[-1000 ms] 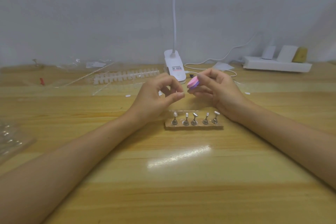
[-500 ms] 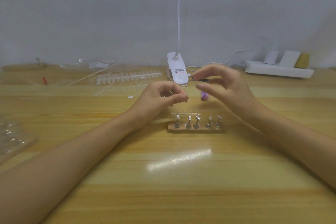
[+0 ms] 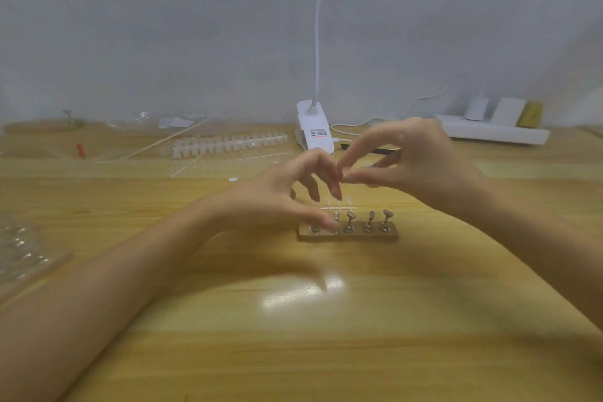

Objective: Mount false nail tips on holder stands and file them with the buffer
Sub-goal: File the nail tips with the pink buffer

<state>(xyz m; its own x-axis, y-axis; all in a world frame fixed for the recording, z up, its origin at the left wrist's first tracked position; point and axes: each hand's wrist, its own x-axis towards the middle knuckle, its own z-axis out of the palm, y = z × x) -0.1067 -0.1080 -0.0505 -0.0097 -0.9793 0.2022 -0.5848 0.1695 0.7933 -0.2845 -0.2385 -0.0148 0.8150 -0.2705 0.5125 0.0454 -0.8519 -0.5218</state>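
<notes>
Nail tip (image 3: 346, 174): small, pale, blurred. I read it as a tip pinched between the thumb and forefinger of my right hand (image 3: 421, 160), held in the air above the left end of the holder stands (image 3: 349, 223). My left hand (image 3: 280, 196) meets that pinch fingertip to fingertip, so the hands are together. Its fingers arch downward and its thumb (image 3: 326, 222) reaches to the first two stands. I cannot tell if the left hand grips the tip too or only steadies it.

There are five metal stands in a row on a wooden base (image 3: 391, 236), and all five heads look bare. My judgement: this is the mounting step and filing has not begun.

To do it well:
- Keep the left thumb on the base so it can't slide.
- Bring the tip down curved side up, centred on one stand head.
- Press lightly and straight. A sideways push would likely tilt the stand or flick the tip away.
- Let go only once the tip sits.

I cannot place the buffer. A lilac smudge under the right fingers may be it.

A short clear strip (image 3: 337, 207) lies just behind the stands. Further back on the table (image 3: 326, 352) is a long white rack of tips (image 3: 228, 144). A lamp clip (image 3: 315, 132) sits beside it and a power strip (image 3: 496, 134) at far right. Clear plastic packaging (image 3: 23, 251) is at the left edge.
</notes>
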